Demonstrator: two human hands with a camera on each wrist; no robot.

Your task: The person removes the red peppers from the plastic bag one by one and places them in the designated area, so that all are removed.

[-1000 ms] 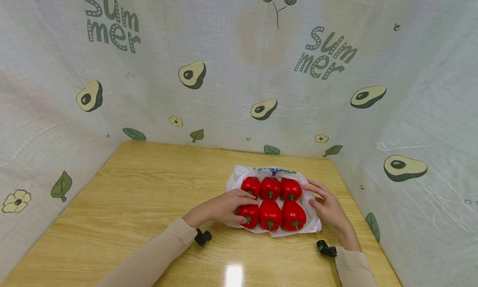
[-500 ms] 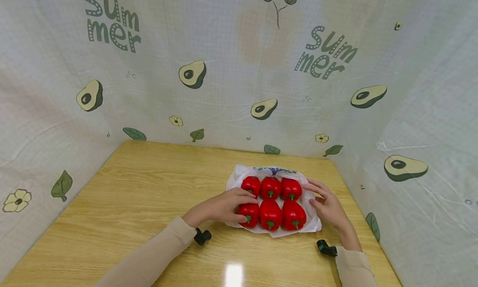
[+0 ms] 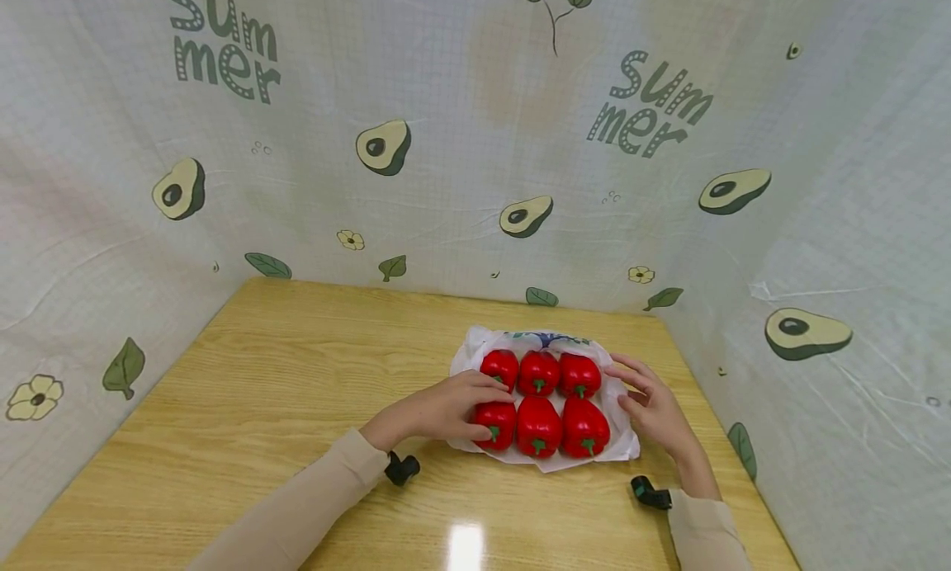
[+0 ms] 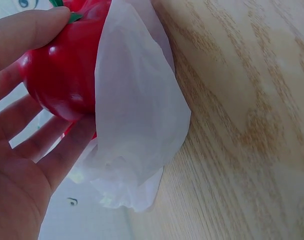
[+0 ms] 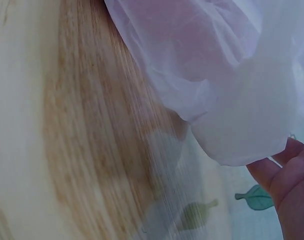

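Six red peppers lie in two rows of three on a white plastic bag (image 3: pixel 475 350) on the wooden table (image 3: pixel 297 373). My left hand (image 3: pixel 479 408) cups the front-left pepper (image 3: pixel 499 421). The left wrist view shows the thumb on top near the green stem and the fingers (image 4: pixel 67 150) under that pepper (image 4: pixel 57 80), with the bag (image 4: pixel 137 125) hanging beside it. My right hand (image 3: pixel 620 387) rests with relaxed fingers against the bag's right edge, next to the front-right pepper (image 3: pixel 584 427). In the right wrist view its fingertips (image 5: pixel 292 180) touch the bag (image 5: pixel 232 75) from below.
Cloth walls (image 3: pixel 446 142) printed with avocados and "Summer" enclose the table at the back and on both sides. The right cloth wall stands close to the bag. Black wrist cameras (image 3: pixel 402 469) (image 3: pixel 648 494) sit at both wrists. Bare wood spreads to the left.
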